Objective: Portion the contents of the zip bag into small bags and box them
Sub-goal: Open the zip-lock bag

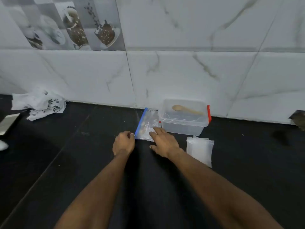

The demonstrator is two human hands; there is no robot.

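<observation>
A clear zip bag (pixel 147 123) with a blue seal strip lies flat on the black counter, with pale contents inside. My left hand (pixel 123 142) pinches the near corner of the blue strip with curled fingers. My right hand (pixel 162 142) lies on the bag's near right part with its fingers spread and straight. Right of the bag stands a clear plastic box (pixel 184 124) with red clips and its lid on; a wooden spoon (pixel 187 109) lies on the lid. A stack of small clear bags (pixel 200 149) lies in front of the box.
A crumpled white printed plastic bag (pixel 38 104) lies at the back left by the marble-tiled wall. A dark object (pixel 299 119) sits at the far right by the wall. The black counter (pixel 82 154) stretches left and toward me.
</observation>
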